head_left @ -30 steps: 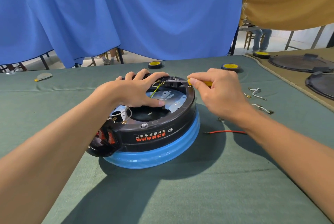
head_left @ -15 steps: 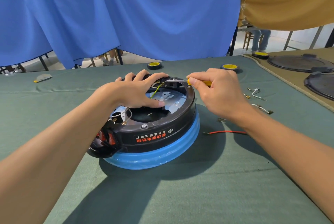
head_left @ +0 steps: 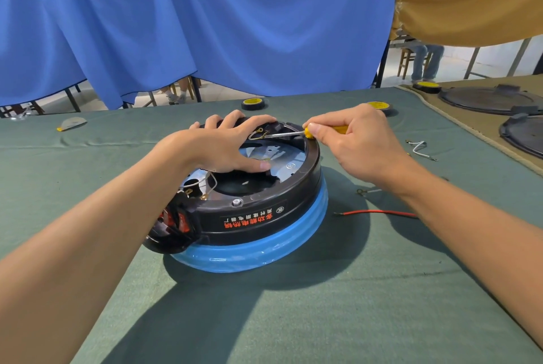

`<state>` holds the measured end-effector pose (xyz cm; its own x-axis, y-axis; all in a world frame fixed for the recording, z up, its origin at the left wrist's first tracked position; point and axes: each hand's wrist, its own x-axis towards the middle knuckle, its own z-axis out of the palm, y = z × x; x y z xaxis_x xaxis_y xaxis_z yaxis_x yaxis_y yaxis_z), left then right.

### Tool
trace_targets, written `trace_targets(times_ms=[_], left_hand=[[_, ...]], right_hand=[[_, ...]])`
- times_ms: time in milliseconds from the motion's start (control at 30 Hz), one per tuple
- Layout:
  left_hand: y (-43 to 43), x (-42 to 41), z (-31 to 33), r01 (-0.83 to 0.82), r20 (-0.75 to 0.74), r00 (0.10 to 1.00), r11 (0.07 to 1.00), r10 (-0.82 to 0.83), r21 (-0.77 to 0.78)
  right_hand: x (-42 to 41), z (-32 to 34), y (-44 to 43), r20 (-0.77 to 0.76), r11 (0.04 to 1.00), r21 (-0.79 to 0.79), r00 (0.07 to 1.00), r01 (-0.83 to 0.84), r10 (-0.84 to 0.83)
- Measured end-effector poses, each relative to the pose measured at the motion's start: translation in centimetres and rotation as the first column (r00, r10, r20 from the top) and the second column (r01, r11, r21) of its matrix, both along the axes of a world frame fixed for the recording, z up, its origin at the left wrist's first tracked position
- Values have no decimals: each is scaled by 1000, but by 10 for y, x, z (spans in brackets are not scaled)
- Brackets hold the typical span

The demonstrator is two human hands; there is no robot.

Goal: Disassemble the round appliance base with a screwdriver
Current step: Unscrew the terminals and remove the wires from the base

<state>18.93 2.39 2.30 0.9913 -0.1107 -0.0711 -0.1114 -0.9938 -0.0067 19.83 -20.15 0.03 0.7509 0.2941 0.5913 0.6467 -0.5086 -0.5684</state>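
The round appliance base (head_left: 293, 202) lies upside down on the green cloth, a black shell above a blue ring, with its metal plate and wires exposed. My left hand (head_left: 217, 146) holds it steady: the fingers hook over the far rim and the thumb presses on the metal plate. My right hand (head_left: 361, 149) grips the yellow-handled screwdriver (head_left: 338, 129) at the far right rim. Its shaft runs left across the opening, and its tip meets a ring terminal (head_left: 260, 135) on a thin wire just inside the far rim.
Loose wires lie right of the base: a red wire (head_left: 379, 212), a white wire (head_left: 417, 147) and a short wire with a ring end (head_left: 364, 191). Two tape rolls (head_left: 253, 104) (head_left: 382, 105) sit behind. Dark round lids (head_left: 484, 100) rest at the far right. A blue curtain hangs behind the table.
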Motion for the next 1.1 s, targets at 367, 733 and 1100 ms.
trace_targets(times_ms=[367,733,1100], left_hand=[[-4,-11,0,27,115,993,990,-11,-140],[-11,-20,13,106,245,961,988,-130,108],[-17,-15,2,148,218,951,940,-221,308]], right_hand=[[-10,-8,-5,-21,964,233,992,128,-126],[-9,-8,-8,-21,956,268,992,123,-121],[6,-2,-21,-363,938,318,932,136,-12]])
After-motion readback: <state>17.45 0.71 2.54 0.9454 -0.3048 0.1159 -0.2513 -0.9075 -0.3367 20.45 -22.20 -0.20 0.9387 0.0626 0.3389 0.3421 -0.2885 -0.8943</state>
